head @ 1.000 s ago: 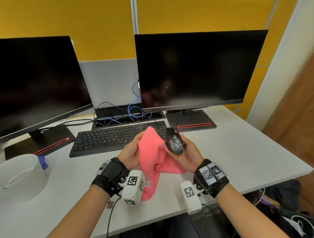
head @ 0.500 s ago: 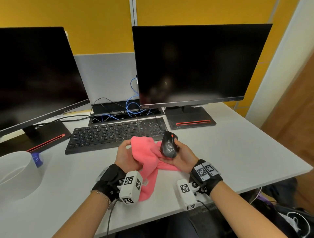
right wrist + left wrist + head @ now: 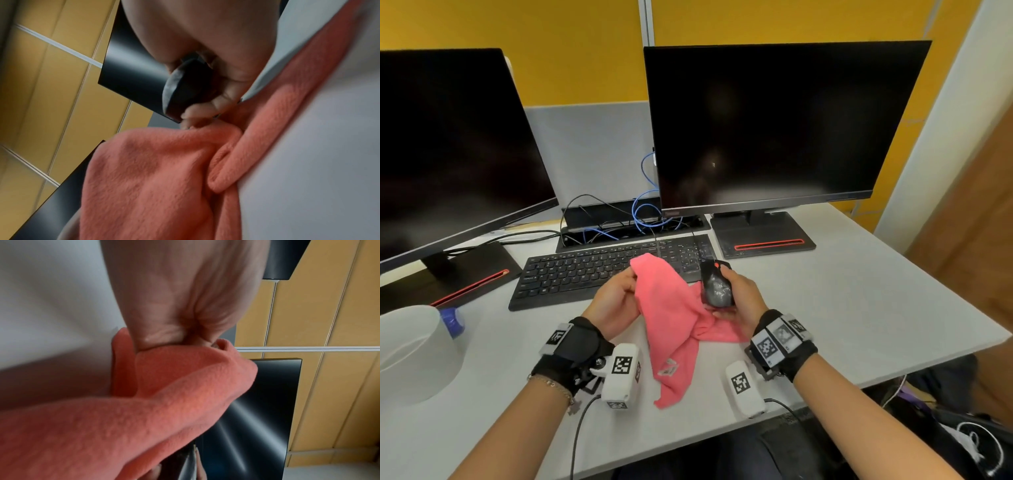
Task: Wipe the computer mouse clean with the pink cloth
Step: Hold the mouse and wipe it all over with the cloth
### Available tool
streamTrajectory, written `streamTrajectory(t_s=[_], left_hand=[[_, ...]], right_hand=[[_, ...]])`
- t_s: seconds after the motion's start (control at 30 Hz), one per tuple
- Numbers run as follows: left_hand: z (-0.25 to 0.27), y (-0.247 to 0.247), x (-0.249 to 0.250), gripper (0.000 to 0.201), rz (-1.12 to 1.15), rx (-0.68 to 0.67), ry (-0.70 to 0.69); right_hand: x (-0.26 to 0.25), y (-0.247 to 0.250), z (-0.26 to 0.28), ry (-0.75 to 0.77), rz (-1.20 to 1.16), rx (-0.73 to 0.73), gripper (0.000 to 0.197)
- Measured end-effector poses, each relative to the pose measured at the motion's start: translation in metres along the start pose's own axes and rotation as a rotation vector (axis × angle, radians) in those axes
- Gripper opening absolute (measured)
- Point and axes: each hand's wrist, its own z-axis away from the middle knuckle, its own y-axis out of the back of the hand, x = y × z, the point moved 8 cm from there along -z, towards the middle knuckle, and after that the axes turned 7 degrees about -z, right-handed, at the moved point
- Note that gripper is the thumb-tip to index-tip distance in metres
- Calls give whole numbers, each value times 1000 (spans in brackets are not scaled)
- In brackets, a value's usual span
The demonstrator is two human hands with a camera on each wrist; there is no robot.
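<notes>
A black computer mouse point(image 3: 716, 287) with a red wheel and smudged top sits in my right hand point(image 3: 736, 294), whose fingers curl round it just above the desk. The right wrist view shows the mouse point(image 3: 185, 87) wedged in the palm. My left hand point(image 3: 616, 298) grips the upper edge of the pink cloth point(image 3: 671, 322), which drapes down between both hands onto the desk. In the left wrist view the cloth point(image 3: 164, 402) bunches under the closed palm. Cloth and mouse lie side by side, barely touching.
A black keyboard point(image 3: 599, 270) lies just behind the hands. Two dark monitors point(image 3: 784, 126) stand on stands at the back, with blue and black cables point(image 3: 643, 219) between them. A white bowl point(image 3: 410, 349) sits at the left. The desk edge point(image 3: 928, 363) runs on the right.
The cloth, bunched against the mouse half a second ago, now hangs spread from my left hand. Mouse stays in my right hand.
</notes>
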Motion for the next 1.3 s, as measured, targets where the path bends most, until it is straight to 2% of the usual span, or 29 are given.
streamTrajectory(t_s=[0.1, 0.23, 0.33, 0.47, 0.57, 0.63, 0.7, 0.73, 0.83, 0.93, 1.1, 1.3], left_hand=[[-5, -3, -6, 42, -62, 34, -16], [-1, -29, -19, 24, -170, -8, -8], [-2, -35, -35, 16, -160, 30, 31], [-4, -43, -43, 34, -196, 78, -23], [-5, -52, -48, 49, -224, 64, -58], [-6, -51, -54, 38, -265, 75, -50], [-3, -55, -56, 15, -286, 52, -36], [0, -59, -56, 10, -285, 28, -37], [0, -62, -63, 16, -312, -21, -21], [1, -59, -66, 23, -376, -10, -22], [-2, -55, -63, 29, -431, 35, -56], [-3, -60, -54, 15, -374, 36, -120]], right_hand=[[0, -7, 2, 0, -83, -24, 47], [18, -8, 4, -116, -176, -30, 52], [20, -8, 8, -159, -226, -68, 43], [19, -12, 14, -187, -287, -72, 33], [19, -12, 15, -179, -365, -92, 49], [18, -12, 16, -166, -424, -124, 53], [18, -13, 16, -160, -458, -157, 54], [19, -14, 16, -159, -461, -168, 54], [21, -15, 16, -168, -491, -165, 46], [25, -9, 15, -196, -471, -175, 37], [23, -10, 19, -192, -413, -203, 36], [23, -16, 22, -189, -397, -229, 47]])
